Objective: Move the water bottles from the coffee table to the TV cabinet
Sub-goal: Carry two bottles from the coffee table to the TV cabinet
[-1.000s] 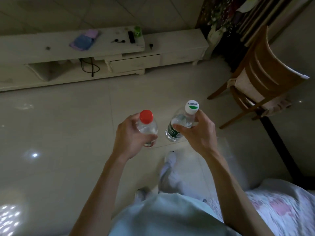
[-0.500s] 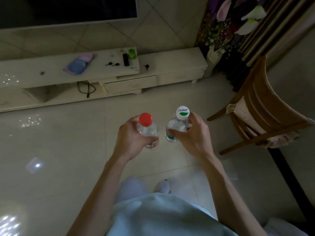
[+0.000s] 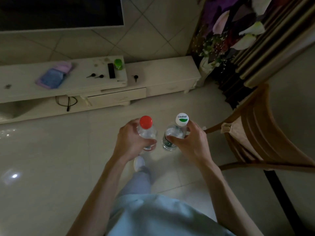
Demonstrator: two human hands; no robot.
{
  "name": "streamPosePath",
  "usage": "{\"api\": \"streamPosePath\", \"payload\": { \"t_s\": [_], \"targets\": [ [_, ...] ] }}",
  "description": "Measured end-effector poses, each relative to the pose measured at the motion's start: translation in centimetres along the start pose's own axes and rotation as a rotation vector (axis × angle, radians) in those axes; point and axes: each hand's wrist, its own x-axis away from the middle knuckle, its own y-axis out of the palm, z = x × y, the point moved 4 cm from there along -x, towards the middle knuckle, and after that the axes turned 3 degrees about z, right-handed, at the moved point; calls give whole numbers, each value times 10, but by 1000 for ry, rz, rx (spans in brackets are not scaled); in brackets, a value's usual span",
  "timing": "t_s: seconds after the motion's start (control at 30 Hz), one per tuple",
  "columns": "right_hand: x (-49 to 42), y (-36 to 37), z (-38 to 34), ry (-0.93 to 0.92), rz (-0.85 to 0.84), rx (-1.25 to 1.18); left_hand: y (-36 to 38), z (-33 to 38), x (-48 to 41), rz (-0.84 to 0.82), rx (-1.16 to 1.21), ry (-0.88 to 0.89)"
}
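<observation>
My left hand [image 3: 131, 142] grips a clear water bottle with a red cap [image 3: 146, 123], held upright over the tiled floor. Beside it my right hand [image 3: 190, 143] holds a second clear bottle with a white and green cap [image 3: 182, 119] and a dark green label. The two bottles are close together but apart. The cream TV cabinet [image 3: 162, 72] runs across the far side of the room, under a dark TV screen [image 3: 59, 12]. The coffee table is out of view.
On the cabinet top lie a purple and blue cloth [image 3: 52, 76], a black remote [image 3: 111, 70], a green cup [image 3: 118, 64] and small dark bits. A wooden chair [image 3: 255, 130] stands at the right. A flower vase [image 3: 207, 64] sits by the cabinet's right end.
I have walked toward the TV cabinet with both bottles; it now looks larger and nearer, and the TV has come into view. The grips have not changed.
</observation>
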Motion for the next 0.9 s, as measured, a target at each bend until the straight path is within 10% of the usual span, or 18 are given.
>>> {"api": "streamPosePath", "payload": {
  "t_s": [0.9],
  "targets": [
    [-327,-10,-42,70,-75,-14,40,122,-309,-38,-183,12]
  ]
}}
